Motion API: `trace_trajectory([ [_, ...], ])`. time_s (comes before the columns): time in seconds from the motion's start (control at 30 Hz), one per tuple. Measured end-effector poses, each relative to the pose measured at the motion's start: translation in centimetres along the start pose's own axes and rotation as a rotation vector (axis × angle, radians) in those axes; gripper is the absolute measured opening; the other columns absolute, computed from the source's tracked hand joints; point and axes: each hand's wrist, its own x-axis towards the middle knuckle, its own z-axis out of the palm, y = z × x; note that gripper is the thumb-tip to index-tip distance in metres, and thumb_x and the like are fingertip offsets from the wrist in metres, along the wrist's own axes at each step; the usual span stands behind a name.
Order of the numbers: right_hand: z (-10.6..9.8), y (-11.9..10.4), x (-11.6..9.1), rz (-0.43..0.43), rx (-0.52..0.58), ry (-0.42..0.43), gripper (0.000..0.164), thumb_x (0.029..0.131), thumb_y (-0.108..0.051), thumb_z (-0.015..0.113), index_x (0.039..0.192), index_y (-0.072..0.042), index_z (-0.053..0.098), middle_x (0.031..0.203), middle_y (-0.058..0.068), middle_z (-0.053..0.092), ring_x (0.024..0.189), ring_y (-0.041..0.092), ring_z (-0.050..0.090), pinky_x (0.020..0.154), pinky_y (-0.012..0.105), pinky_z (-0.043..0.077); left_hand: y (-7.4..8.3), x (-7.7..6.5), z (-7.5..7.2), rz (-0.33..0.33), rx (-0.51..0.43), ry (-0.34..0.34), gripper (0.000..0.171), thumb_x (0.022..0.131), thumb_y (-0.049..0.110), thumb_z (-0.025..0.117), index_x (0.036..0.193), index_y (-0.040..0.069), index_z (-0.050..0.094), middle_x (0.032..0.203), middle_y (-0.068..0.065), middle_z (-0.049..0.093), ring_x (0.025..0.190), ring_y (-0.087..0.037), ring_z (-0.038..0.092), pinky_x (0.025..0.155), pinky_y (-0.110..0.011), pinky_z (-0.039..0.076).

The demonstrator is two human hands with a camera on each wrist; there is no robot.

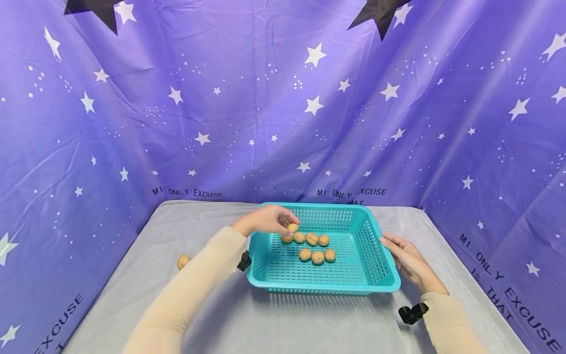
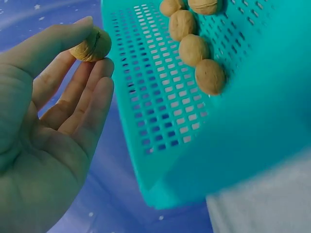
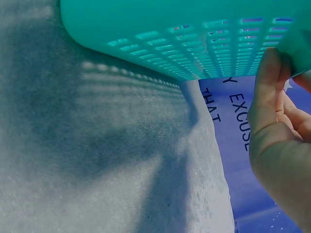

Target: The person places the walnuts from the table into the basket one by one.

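Note:
My left hand (image 1: 267,220) pinches a walnut (image 2: 95,46) between thumb and fingertips, over the left back part of a turquoise plastic basket (image 1: 318,286). Beneath it, a back row of several walnuts (image 1: 311,239) lies on the slotted basket floor. Three more walnuts (image 1: 317,257) sit side by side nearer the front. At the basket's right side, my right hand (image 1: 409,260) grips the rim, with its thumb against the slotted outer wall in the right wrist view. One loose walnut (image 1: 183,261) is on the table to the left, partly hidden behind the left sleeve.
A grey cloth (image 1: 274,327) covers the table under the basket. Purple star-printed curtains (image 1: 247,108) stand close behind and along both sides. Each wrist carries a small black camera (image 1: 413,313).

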Motion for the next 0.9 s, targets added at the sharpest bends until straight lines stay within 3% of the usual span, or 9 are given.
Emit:
trace_trajectory([
  [0.17, 0.1, 0.2, 0.0, 0.001, -0.003, 0.003, 0.069, 0.106, -0.023, 0.055, 0.153, 0.014, 0.019, 0.109, -0.005, 0.069, 0.096, 0.009, 0.069, 0.082, 0.03, 0.058, -0.2, 1.8, 1.0, -0.029, -0.014, -0.024, 0.035, 0.091, 0.009, 0.073, 0.126, 0.009, 0.069, 0.125, 0.001, 0.065, 0.108, -0.017, 0.065, 0.088, -0.031, 0.055],
  [0.3, 0.2, 0.2, 0.1, 0.006, -0.008, 0.005, 0.069, 0.105, -0.023, 0.055, 0.152, 0.014, 0.02, 0.108, -0.006, 0.069, 0.095, 0.009, 0.069, 0.082, 0.031, 0.059, -0.6, 2.6, 1.7, -0.068, 0.015, -0.036, 0.037, 0.091, 0.017, 0.076, 0.127, 0.01, 0.069, 0.124, 0.001, 0.065, 0.111, -0.018, 0.063, 0.091, -0.034, 0.053],
  [0.47, 0.1, 0.0, 0.1, 0.007, -0.012, 0.006, 0.071, 0.105, -0.023, 0.056, 0.153, 0.013, 0.019, 0.109, -0.006, 0.068, 0.095, 0.008, 0.068, 0.081, 0.029, 0.059, -1.0, 3.3, 2.3, -0.126, 0.037, -0.038, 0.039, 0.089, 0.021, 0.079, 0.126, 0.012, 0.07, 0.122, 0.005, 0.065, 0.111, -0.016, 0.061, 0.091, -0.035, 0.053],
  [0.7, 0.0, -0.2, 0.0, 0.008, -0.015, -0.008, 0.071, 0.106, -0.023, 0.055, 0.154, 0.012, 0.016, 0.114, -0.005, 0.067, 0.097, 0.007, 0.067, 0.083, 0.029, 0.058, -1.4, 4.2, 2.9, -0.195, 0.053, -0.058, 0.031, 0.087, 0.014, 0.081, 0.117, 0.015, 0.073, 0.111, 0.004, 0.068, 0.106, -0.015, 0.061, 0.094, -0.037, 0.052],
  [0.9, 0.0, -0.2, 0.0, 0.005, -0.024, 0.001, 0.071, 0.105, -0.023, 0.055, 0.154, 0.012, 0.017, 0.113, -0.006, 0.067, 0.097, 0.007, 0.067, 0.082, 0.028, 0.058, -1.8, 4.6, 3.9, -0.262, 0.037, -0.087, 0.029, 0.086, 0.011, 0.081, 0.113, 0.015, 0.074, 0.107, 0.002, 0.068, 0.1, -0.013, 0.062, 0.088, -0.032, 0.054],
])
